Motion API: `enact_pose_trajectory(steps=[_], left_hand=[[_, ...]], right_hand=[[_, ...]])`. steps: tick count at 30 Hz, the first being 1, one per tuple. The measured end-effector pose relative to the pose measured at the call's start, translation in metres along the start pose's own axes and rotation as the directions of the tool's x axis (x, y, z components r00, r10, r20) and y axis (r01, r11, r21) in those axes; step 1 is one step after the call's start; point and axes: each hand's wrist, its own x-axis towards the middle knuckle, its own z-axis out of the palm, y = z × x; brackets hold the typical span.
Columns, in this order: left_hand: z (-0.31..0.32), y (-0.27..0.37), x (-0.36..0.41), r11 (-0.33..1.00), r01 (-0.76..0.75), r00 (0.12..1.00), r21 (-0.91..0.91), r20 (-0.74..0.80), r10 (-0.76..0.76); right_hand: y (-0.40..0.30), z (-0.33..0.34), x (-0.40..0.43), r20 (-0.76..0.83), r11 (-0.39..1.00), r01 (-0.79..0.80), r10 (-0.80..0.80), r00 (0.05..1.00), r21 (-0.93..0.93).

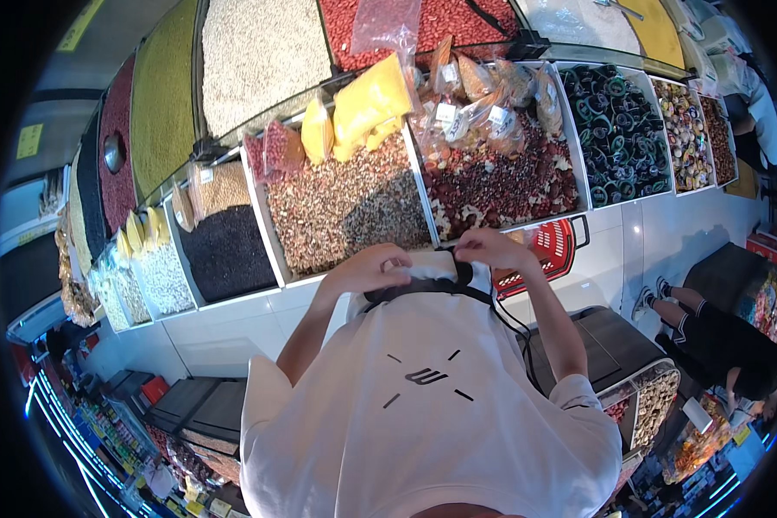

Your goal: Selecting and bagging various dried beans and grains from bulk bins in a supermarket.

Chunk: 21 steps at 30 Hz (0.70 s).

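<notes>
Both of my hands are in front of my waist, at a light-coloured pouch [430, 264] with a black strap [464, 269]. My left hand [372, 269] lies at one side of the pouch with its fingers curled; whether it grips the fabric I cannot tell. On the other side, my right hand [489, 249] has its fingertips bent down at the strap, and its hold is unclear too. Just beyond the hands are a bin of mixed grains and beans [337, 213] and a bin of dark red mixed dried goods [502, 181]. A black cable [526, 337] runs down beside my white shirt.
Filled bags of yellow grain [372, 94] and labelled clear bags [485, 113] lie on the bins. A red plastic basket [550, 249] stands under the bin edge. A person in black [725, 337] bends over goods at the right. Display stands with dark tops [197, 405] are behind me.
</notes>
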Motion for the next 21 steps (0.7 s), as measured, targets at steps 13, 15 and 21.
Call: enact_pose_trajectory(steps=[13, 15, 21], left_hand=[[0.039, -0.001, -0.064, 0.960, -0.036, 0.990, 0.278, 0.140, -0.003], [0.047, 0.011, -0.065, 0.944, -0.079, 0.973, 0.320, 0.229, 0.004], [0.086, 0.024, -0.071, 0.876, -0.123, 0.957, 0.466, 0.290, -0.019]], right_hand=[[-0.042, 0.115, -0.032, 0.069, 0.957, 0.210, -0.200, 0.977, -0.201], [-0.043, 0.133, -0.047, 0.036, 0.946, 0.184, -0.181, 0.983, -0.266], [-0.040, 0.165, -0.087, -0.118, 0.927, 0.105, -0.157, 0.981, -0.359]])
